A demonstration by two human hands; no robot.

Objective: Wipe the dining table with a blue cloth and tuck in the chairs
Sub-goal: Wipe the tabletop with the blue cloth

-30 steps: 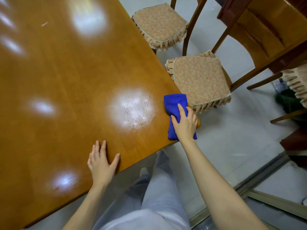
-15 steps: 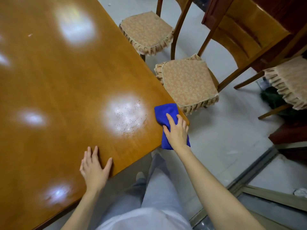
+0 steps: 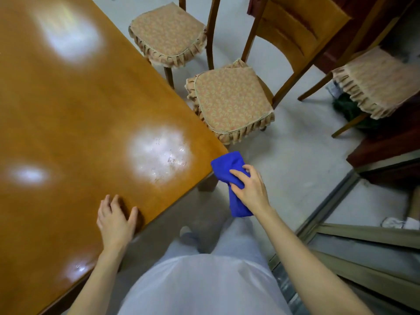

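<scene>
Since the earlier frame the right hand (image 3: 251,189) has carried the blue cloth (image 3: 229,169) off the bench (image 3: 91,110) corner; its fingers hold the bunched cloth in the air just beside the edge. The left hand (image 3: 116,220) rests flat, fingers spread, on the bench. With both chairs (image 3: 229,103) untucked, the hanging cloth could slip from that loose pinch.

Glossy wooden table (image 3: 68,114), left hand (image 3: 116,220) resting
</scene>
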